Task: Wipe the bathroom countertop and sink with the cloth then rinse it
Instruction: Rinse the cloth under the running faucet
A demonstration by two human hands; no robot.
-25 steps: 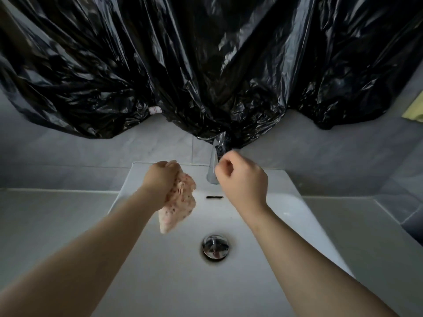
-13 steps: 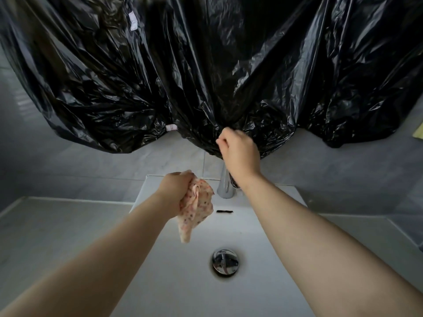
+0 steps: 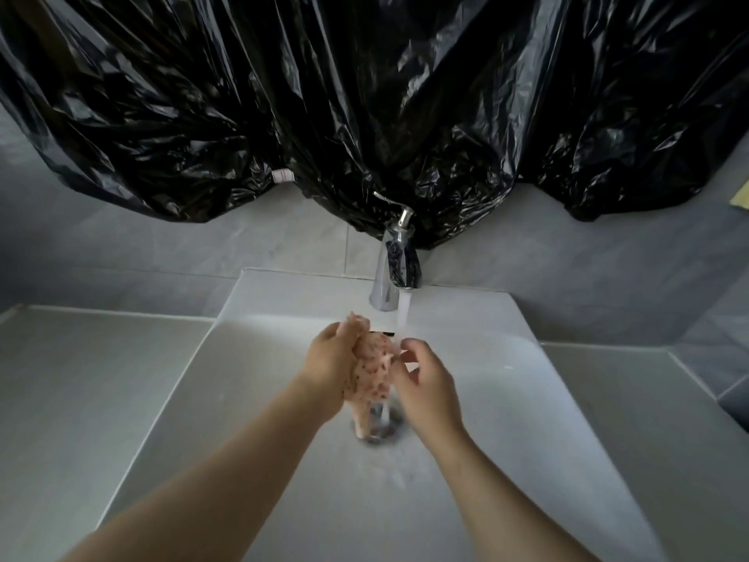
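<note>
A pink speckled cloth [image 3: 371, 373] hangs bunched over the white sink [image 3: 527, 399], above the drain [image 3: 381, 434]. My left hand [image 3: 328, 365] grips the cloth's upper part. My right hand [image 3: 425, 383] is beside it with fingers loosely curled, fingertips at the cloth's right edge; whether they pinch it is unclear. Water [image 3: 404, 318] runs from the chrome tap [image 3: 391, 269] down onto the cloth and hands. The tap's lever [image 3: 395, 206] is raised.
Black plastic sheeting [image 3: 364, 95] hangs over the wall above the tap, its lower edge touching the tap's top. Grey countertop [image 3: 81, 379] lies left and right of the sink. Grey tiles form the back wall.
My right hand left the tap lever and came down beside the cloth. Water now runs. My left hand moved the cloth under the stream, over the drain.
</note>
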